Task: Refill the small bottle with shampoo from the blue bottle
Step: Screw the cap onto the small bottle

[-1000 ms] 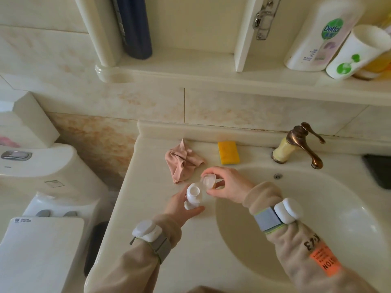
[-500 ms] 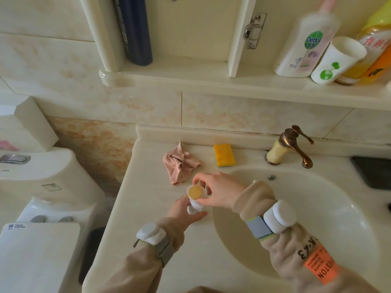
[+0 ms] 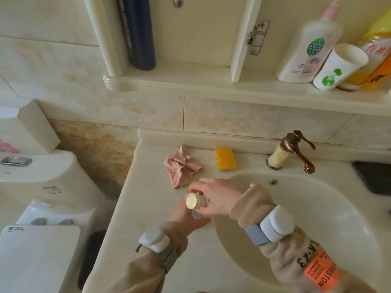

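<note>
My small bottle (image 3: 197, 206) is whitish and a bit see-through, with a round pale yellow top. It leans over, held between my left hand (image 3: 186, 217) and right hand (image 3: 218, 197). The blue bottle (image 3: 139, 32) is dark and tall. It stands upright on the shelf (image 3: 190, 81).

Pink cloth (image 3: 182, 168), yellow sponge (image 3: 225, 159) crowd counter (image 3: 148, 208) behind small bottle (image 3: 201, 202); basin (image 3: 317, 218) open.

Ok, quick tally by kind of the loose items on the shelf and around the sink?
Bottles: 4, blue bottle, Dettol bottle, yellow bottle (cut off at the edge), small bottle held by left hand and right hand.
Cups: 1, white cup.
Cloths: 1, pink cloth.
Sponges: 1, yellow sponge.
Total: 7.
</note>
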Available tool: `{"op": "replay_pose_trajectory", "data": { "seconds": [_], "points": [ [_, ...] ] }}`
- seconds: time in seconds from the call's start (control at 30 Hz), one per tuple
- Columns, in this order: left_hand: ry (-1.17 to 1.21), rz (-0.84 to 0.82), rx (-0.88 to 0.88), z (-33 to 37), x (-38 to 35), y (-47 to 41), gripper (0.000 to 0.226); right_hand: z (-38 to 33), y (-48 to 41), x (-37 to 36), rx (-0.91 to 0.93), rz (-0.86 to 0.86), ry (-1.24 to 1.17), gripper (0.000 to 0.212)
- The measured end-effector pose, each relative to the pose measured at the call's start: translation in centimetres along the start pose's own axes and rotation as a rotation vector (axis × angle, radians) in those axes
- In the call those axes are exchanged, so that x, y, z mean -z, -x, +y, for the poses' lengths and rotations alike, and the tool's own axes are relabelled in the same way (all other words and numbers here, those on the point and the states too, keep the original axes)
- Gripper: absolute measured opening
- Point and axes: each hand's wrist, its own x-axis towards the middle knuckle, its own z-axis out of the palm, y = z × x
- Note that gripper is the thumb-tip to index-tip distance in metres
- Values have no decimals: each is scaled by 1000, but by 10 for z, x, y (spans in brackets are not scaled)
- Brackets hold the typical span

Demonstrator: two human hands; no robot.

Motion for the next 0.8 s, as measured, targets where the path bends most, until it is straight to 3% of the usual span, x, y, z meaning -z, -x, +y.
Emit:
{"op": "replay_pose_trajectory", "data": {
  "seconds": [0.17, 0.27, 0.6, 0.8],
  "points": [
    [139, 110, -14, 4, 1, 6, 90, 0, 1, -1, -13, -21, -26, 34],
    [183, 168, -72, 10, 4, 7, 79, 1, 3, -1, -41, -21, -48, 32],
    [87, 113, -41, 9, 6, 7, 63, -2, 6, -1, 8, -50, -36, 48],
    [73, 76, -47, 9, 10, 8, 84, -7, 1, -5, -157, 13, -8, 53]
  ]
}}
